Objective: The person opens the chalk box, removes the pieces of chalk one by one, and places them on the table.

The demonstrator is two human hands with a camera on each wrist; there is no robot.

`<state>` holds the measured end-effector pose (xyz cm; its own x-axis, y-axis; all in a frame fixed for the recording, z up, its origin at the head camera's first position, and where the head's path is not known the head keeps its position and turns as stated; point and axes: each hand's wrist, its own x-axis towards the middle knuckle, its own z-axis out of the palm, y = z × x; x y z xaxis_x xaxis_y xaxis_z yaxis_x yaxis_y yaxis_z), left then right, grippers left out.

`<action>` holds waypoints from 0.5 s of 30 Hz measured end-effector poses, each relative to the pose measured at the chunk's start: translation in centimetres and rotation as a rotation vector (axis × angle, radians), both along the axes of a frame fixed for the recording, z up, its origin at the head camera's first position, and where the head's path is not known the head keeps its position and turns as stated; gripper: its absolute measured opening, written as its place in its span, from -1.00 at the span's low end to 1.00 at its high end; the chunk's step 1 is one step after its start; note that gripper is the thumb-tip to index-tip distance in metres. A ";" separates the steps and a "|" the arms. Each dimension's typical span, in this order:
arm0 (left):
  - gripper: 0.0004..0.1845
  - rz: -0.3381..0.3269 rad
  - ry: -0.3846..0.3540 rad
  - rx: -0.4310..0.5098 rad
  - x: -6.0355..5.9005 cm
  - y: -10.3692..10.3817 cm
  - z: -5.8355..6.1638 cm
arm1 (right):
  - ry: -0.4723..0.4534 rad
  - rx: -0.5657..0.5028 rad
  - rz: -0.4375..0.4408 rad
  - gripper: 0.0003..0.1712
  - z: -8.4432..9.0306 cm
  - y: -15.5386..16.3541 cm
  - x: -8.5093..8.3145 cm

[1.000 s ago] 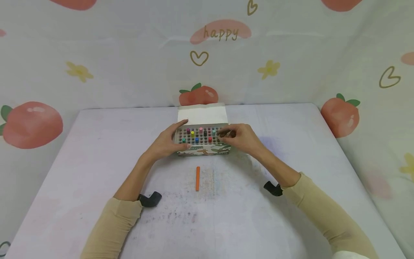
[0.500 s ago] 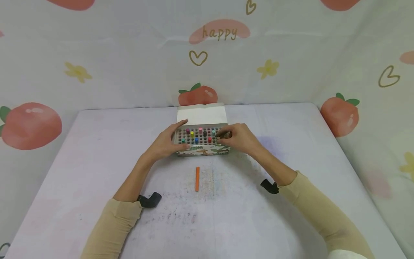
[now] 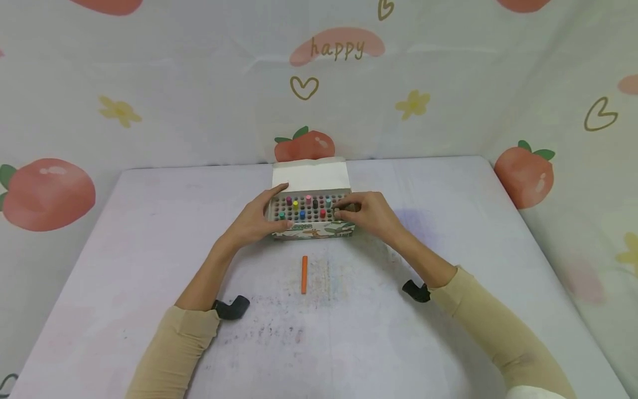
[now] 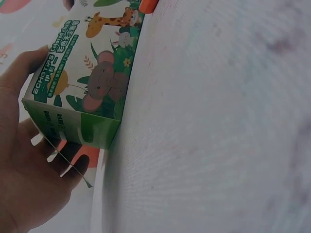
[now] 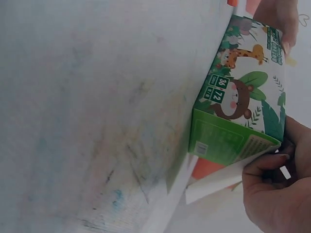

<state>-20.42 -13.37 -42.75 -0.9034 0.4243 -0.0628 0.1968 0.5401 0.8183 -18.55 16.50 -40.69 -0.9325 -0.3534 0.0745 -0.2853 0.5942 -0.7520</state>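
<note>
A printed chalk box (image 3: 324,229) stands at the back of the table with its lid (image 3: 311,174) folded back. Its holed insert holds several upright chalk sticks, among them a blue one (image 3: 302,214) and a red one (image 3: 323,213). My left hand (image 3: 255,218) grips the box's left end, thumb along the front edge and fingers toward the back. At the right end, my right hand (image 3: 371,213) pinches a small brownish chalk stick (image 3: 336,210) close over the holes; the fingers hide most of it. In the right wrist view the same box (image 5: 243,82) shows its green end beside my fingertips.
An orange chalk stick (image 3: 304,275) lies on the table in front of the box. The white tabletop (image 3: 349,338) bears coloured smudges. A printed cloth (image 3: 214,100) hangs behind it. Black wrist mounts (image 3: 234,308) sit at both sleeves.
My right hand has shifted slightly left and its fingertips have closed in over the right-end holes. The left hand, box and orange chalk stay in place.
</note>
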 end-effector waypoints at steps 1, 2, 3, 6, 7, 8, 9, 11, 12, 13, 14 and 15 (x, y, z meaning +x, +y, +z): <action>-0.02 -0.001 0.001 0.000 0.0 0.0 0.0 | 0.006 -0.008 -0.004 -0.77 -0.1 0.0 0.1; -0.02 -0.001 0.001 0.001 0.0 0.0 0.0 | 0.014 -0.009 -0.005 -0.77 -0.1 0.0 0.1; -0.02 0.002 0.000 0.002 0.0 0.1 -0.1 | 0.025 -0.008 -0.003 -0.77 -0.2 0.0 0.2; -0.02 0.001 -0.003 0.005 0.0 0.1 -0.1 | 0.069 0.032 0.023 -0.79 -0.1 -0.2 0.4; -0.02 -0.001 -0.003 0.006 0.0 0.0 0.0 | 0.092 0.050 0.035 -0.79 -0.1 -0.2 0.5; -0.02 0.000 -0.004 0.008 0.0 0.0 -0.1 | 0.118 0.070 0.046 -0.79 -0.1 -0.3 0.5; -0.02 -0.002 -0.003 0.008 0.0 0.0 0.0 | 0.139 0.081 0.055 -0.79 0.0 -0.4 0.6; -0.02 -0.002 -0.003 0.011 0.1 0.0 0.0 | 0.178 0.098 0.067 -0.78 0.0 -0.5 0.7; -0.02 -0.005 -0.001 0.012 0.1 0.0 0.0 | 0.194 0.100 0.069 -0.78 0.0 -0.5 0.7; -0.02 -0.004 -0.001 0.013 0.1 0.0 0.0 | 0.207 0.098 0.070 -0.78 0.0 -0.5 0.7; -0.02 -0.003 -0.001 0.014 0.1 0.0 0.0 | 0.219 0.094 0.069 -0.78 -0.1 -0.5 0.8; -0.02 -0.003 0.000 0.012 0.1 0.0 0.0 | 0.232 0.090 0.067 -0.78 -0.2 -0.5 0.8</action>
<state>-20.35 -13.39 -42.70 -0.9020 0.4278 -0.0575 0.1987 0.5297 0.8246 -17.77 16.01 -40.84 -0.8683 -0.4291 0.2488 -0.4850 0.6295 -0.6070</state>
